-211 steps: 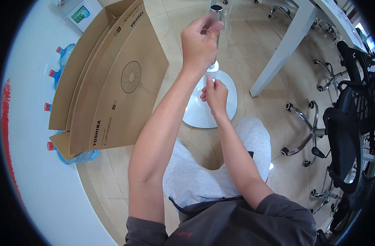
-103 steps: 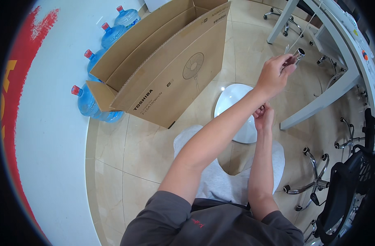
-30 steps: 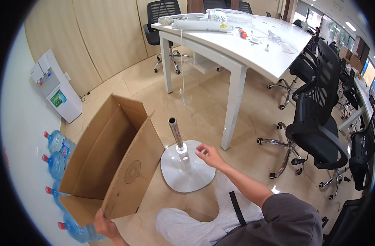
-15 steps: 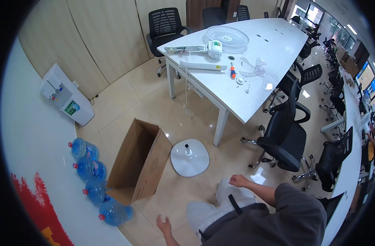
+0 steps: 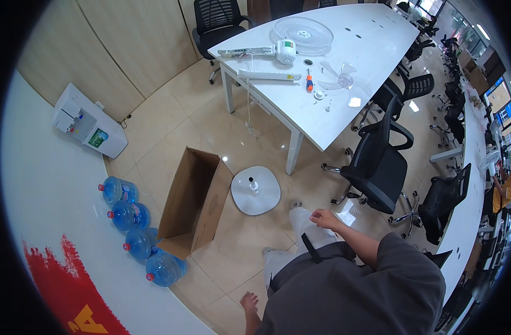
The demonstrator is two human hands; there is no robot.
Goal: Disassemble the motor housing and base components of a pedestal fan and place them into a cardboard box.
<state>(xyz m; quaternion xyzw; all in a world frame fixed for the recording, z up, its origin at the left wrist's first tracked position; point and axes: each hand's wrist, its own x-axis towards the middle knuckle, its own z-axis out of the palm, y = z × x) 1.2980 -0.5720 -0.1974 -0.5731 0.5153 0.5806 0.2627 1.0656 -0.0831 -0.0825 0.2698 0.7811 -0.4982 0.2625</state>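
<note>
My left hand (image 5: 249, 302) hangs low near the bottom of the view, its fingers apart, with nothing in it. My right hand (image 5: 324, 219) is over my right thigh, its fingers curled in and no object showing in it. Ahead of my feet lies a white rounded-square fan base (image 5: 266, 192) with a short upright stub, flat on the floor. Just left of the base stands an open cardboard box (image 5: 210, 207). On the white table (image 5: 328, 120) are a fan motor head (image 5: 286, 51), a white column piece (image 5: 269, 75), clear fan blades (image 5: 344, 81), a round grille (image 5: 303, 34) and an orange-handled screwdriver (image 5: 309, 84).
Several blue water bottles (image 5: 130, 215) line the left wall beside the box. A white water dispenser (image 5: 88, 123) is behind them. Black office chairs (image 5: 378, 167) stand close on my right, along the table. A person in yellow (image 5: 506, 192) is at the far right.
I have moved forward: the table, fan base and box sit higher in the view. My left hand has swung in toward my body. The right hand remains curled over my thigh.
</note>
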